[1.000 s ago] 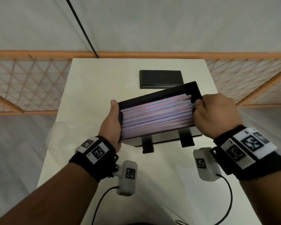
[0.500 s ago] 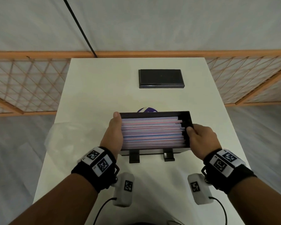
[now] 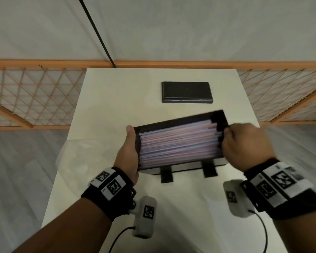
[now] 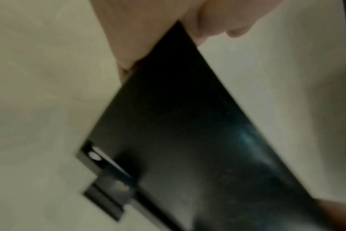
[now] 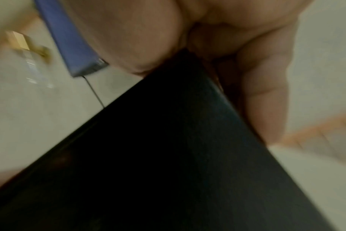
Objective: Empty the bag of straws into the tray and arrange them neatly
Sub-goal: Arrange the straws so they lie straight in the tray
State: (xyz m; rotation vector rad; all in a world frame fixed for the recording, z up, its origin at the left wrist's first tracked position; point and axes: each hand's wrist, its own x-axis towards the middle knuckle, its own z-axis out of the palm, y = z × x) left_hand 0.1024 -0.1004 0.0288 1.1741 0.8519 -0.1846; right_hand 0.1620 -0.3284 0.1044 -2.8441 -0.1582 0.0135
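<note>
Left hand (image 3: 129,152) grips the left end of a black tray (image 3: 219,119), thumb along its rim. Right hand (image 3: 244,145) clasps the right end, fingers curled. The tray is lifted above the white table (image 3: 117,99), right end higher, long axis left to right. Pink and blue straws (image 3: 179,143) lie lengthwise inside.
</note>
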